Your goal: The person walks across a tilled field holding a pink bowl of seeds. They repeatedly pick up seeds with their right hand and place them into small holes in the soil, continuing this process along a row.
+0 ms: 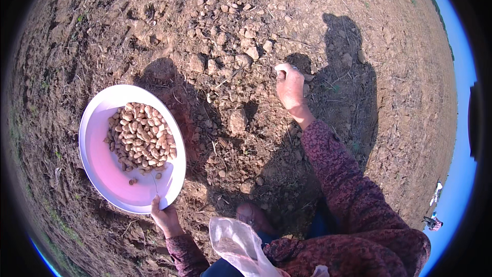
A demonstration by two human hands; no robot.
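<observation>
My left hand (166, 217) grips the lower rim of a white plastic basin (130, 200), thumb inside the rim. A heap of unshelled peanuts (140, 134) lies in the basin's upper part, with a few loose ones lower down. My right hand (290, 84) is over the soil to the right, fingers curled together; whether something small is between them cannot be told. A dark shadow falls beside its fingertips. A pale translucent plastic bag (234, 238) hangs open at the front of my body.
Dry, cloddy soil (238, 121) with stones and straw bits surrounds me. My shoe (253, 215) stands on the ground below, partly behind the bag. Shadows of my body and arm cross the field. A distant person (433, 223) is at the far right edge, near the horizon.
</observation>
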